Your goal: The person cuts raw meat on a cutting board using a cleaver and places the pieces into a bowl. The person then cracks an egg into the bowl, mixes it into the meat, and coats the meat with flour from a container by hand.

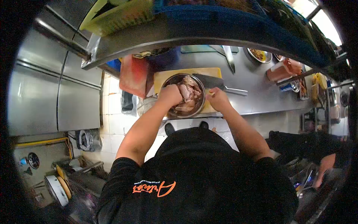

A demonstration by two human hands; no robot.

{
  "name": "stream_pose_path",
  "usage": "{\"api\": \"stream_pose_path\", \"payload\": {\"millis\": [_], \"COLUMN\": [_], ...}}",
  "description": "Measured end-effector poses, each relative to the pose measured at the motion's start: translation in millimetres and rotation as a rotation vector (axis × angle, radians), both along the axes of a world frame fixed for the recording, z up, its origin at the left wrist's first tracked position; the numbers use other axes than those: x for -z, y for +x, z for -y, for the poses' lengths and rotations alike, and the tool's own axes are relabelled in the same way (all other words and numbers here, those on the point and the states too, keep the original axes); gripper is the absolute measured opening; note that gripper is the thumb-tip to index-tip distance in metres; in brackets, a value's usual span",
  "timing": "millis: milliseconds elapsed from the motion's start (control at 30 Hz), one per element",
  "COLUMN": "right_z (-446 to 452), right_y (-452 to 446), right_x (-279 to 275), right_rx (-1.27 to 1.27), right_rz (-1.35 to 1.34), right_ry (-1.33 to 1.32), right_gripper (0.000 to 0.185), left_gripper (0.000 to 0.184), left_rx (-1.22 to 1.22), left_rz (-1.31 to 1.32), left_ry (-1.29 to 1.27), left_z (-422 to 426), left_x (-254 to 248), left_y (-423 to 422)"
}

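A round metal bowl (201, 105) stands on a yellow cutting board (164, 76) at the counter's front edge. Pieces of raw meat (189, 91), pale and pinkish in brownish liquid, fill it. My left hand (170, 95) reaches over the left rim, closed in a fist against the meat; its fingertips are hidden. Just beyond the right rim is my right hand (218, 99), with the fingers curled in. Whether it touches the bowl or pinches something small, I cannot tell. Behind it lies a wide-bladed cleaver (210, 81), its metal handle (236, 91) pointing right.
A red cutting board (135, 76) leans at the left. A knife (228, 59) lies farther back, near a bowl of food (260, 55) and a reddish container (284, 71). A steel shelf (179, 46) overhangs the counter. Another person's arm (326, 170) shows at right.
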State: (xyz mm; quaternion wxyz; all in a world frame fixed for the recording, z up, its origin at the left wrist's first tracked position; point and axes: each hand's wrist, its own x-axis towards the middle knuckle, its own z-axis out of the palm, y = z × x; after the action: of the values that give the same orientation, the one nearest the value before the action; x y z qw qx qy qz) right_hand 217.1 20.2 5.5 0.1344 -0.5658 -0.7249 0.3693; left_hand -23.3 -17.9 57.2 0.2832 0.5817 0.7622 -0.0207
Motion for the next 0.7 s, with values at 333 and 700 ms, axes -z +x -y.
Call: {"api": "stream_pose_path", "payload": {"millis": [333, 700], "right_z": [9.9, -93.4], "right_y": [-22.7, 137.8], "right_x": [22.8, 73.2], "right_rx": [0.259, 0.592], "right_rz": [-0.281, -0.583], "right_ry": [-0.044, 0.046], "right_gripper": [0.028, 0.034], "left_gripper": [0.032, 0.025], "left_rx": [-0.023, -0.023], "left_rz": [-0.093, 0.324], "left_ry": [0.114, 0.428], "left_z": [11.8, -1.1], "left_x": [-32.0, -41.7], "left_y": [3.9, 27.9]}}
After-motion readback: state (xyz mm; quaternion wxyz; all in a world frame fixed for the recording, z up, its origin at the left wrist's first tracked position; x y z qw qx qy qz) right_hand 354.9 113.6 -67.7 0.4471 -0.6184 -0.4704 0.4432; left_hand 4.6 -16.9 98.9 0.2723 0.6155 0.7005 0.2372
